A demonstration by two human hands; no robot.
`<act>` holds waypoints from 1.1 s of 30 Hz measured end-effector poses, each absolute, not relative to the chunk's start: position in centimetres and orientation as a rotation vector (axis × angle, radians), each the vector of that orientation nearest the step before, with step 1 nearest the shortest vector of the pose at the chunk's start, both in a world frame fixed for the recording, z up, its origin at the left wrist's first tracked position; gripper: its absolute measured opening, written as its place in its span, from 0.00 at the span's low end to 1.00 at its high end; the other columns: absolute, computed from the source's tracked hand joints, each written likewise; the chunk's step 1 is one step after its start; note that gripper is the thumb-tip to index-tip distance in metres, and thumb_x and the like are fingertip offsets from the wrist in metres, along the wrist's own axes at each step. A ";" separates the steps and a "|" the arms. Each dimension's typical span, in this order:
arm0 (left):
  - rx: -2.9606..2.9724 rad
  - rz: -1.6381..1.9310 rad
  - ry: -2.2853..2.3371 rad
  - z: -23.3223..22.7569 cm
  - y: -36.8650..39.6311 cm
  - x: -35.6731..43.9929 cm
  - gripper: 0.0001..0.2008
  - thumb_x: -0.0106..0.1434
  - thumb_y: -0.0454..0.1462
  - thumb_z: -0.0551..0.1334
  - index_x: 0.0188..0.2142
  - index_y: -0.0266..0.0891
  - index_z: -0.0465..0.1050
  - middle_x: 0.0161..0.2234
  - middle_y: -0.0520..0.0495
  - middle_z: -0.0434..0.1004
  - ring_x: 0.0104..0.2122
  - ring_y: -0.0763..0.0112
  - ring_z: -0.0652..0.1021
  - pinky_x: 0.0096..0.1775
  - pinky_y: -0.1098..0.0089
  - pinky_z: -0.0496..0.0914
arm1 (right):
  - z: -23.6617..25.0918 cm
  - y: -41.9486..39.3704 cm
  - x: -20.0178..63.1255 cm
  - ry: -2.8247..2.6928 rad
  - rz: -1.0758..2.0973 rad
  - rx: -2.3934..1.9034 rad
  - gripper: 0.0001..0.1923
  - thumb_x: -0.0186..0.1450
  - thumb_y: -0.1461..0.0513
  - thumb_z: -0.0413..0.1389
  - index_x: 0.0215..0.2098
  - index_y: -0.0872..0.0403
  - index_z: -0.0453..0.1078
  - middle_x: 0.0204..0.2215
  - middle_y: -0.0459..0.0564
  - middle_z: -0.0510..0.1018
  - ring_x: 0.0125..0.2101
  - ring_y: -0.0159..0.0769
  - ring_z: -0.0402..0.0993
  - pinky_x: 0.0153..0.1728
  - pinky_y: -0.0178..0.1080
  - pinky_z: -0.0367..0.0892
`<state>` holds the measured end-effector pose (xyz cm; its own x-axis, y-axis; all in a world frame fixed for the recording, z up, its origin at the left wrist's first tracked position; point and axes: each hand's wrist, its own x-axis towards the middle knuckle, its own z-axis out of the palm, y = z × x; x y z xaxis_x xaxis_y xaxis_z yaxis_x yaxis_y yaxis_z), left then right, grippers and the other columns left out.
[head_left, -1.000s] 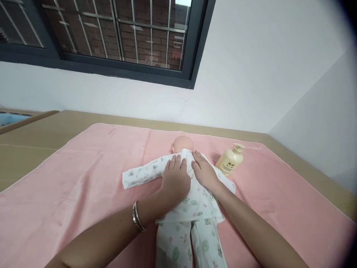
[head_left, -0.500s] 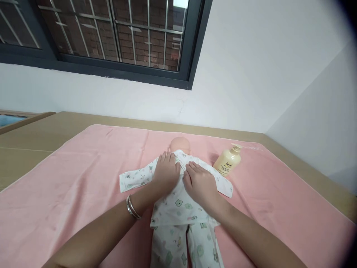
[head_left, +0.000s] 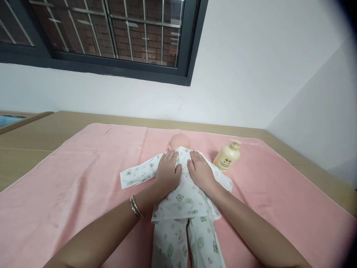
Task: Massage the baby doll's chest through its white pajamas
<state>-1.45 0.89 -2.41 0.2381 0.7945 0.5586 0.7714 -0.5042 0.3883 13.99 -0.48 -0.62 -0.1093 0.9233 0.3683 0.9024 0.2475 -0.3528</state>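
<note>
A baby doll (head_left: 180, 141) lies on a pink sheet (head_left: 97, 160), its bald head toward the wall. It wears a white printed top (head_left: 184, 199) and matching trousers (head_left: 170, 238), with both sleeves spread out to the sides. My left hand (head_left: 169, 169) rests flat on the left side of the doll's upper chest, fingers stretched toward its shoulder. On the right side of the chest, my right hand (head_left: 202, 171) lies flat in the same way. Neither hand grips anything. The doll's face is not clearly visible.
A cream pump bottle (head_left: 227, 156) leans on the sheet beyond the right sleeve. Under the sheet is a wooden surface (head_left: 75, 116) that meets a white wall (head_left: 234, 74). A dark-framed window (head_left: 119, 69) with bars is above. A wooden-edged box (head_left: 28, 121) with something blue is at far left.
My right hand has moved up and slightly outward, toward the doll's right-hand shoulder in view. My left hand has shifted slightly. The camera view has shifted a little.
</note>
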 end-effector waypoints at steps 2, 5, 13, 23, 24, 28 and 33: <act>2.448 1.141 1.544 -2.4 0.8 -1.5 0.22 0.62 0.34 0.50 0.56 0.34 0.65 0.58 0.40 0.69 0.59 0.57 0.66 0.62 0.51 0.59 | -0.6 -0.5 14.0 -2.010 0.045 -1.660 0.26 0.71 0.59 0.38 0.61 0.64 0.60 0.59 0.62 0.67 0.61 0.46 0.58 0.62 0.49 0.53; 2.450 1.143 1.540 -2.4 0.8 -1.5 0.22 0.63 0.34 0.50 0.56 0.35 0.65 0.57 0.41 0.69 0.59 0.57 0.66 0.62 0.51 0.59 | -0.5 -0.5 14.0 -2.018 0.029 -1.666 0.26 0.70 0.59 0.38 0.61 0.64 0.60 0.58 0.62 0.68 0.61 0.46 0.59 0.62 0.49 0.54; 2.433 1.144 1.540 -2.3 0.7 -1.5 0.21 0.63 0.34 0.51 0.55 0.33 0.66 0.57 0.39 0.69 0.59 0.57 0.66 0.62 0.53 0.59 | -0.5 -0.6 14.0 -2.026 0.002 -1.679 0.26 0.70 0.60 0.38 0.60 0.66 0.61 0.58 0.63 0.68 0.61 0.47 0.59 0.62 0.49 0.54; 2.419 1.150 1.534 -2.3 0.7 -1.5 0.21 0.63 0.34 0.51 0.55 0.35 0.66 0.57 0.40 0.69 0.59 0.58 0.67 0.62 0.52 0.59 | -0.4 -0.6 13.8 -2.043 -0.038 -1.737 0.26 0.70 0.61 0.38 0.60 0.68 0.60 0.58 0.65 0.67 0.60 0.48 0.59 0.61 0.48 0.54; 2.419 1.148 1.534 -2.3 0.7 -1.5 0.21 0.63 0.34 0.51 0.55 0.35 0.66 0.57 0.40 0.69 0.59 0.57 0.66 0.62 0.52 0.59 | -0.4 -0.7 13.7 -2.044 -0.046 -1.740 0.26 0.70 0.61 0.38 0.60 0.68 0.61 0.58 0.65 0.68 0.60 0.48 0.60 0.61 0.48 0.54; 2.416 1.119 1.537 -2.3 0.6 -1.5 0.22 0.63 0.34 0.50 0.56 0.35 0.65 0.58 0.40 0.68 0.60 0.57 0.65 0.62 0.50 0.56 | -0.3 -0.8 13.7 -2.046 -0.066 -1.738 0.25 0.70 0.61 0.39 0.60 0.66 0.61 0.57 0.64 0.68 0.60 0.48 0.60 0.61 0.49 0.55; 2.410 1.051 1.576 -2.3 0.3 -1.4 0.22 0.65 0.35 0.49 0.58 0.31 0.63 0.60 0.37 0.65 0.61 0.55 0.63 0.63 0.49 0.53 | -0.3 -0.7 13.7 -2.043 -0.039 -1.735 0.26 0.70 0.61 0.38 0.60 0.68 0.60 0.58 0.65 0.67 0.60 0.48 0.59 0.61 0.49 0.54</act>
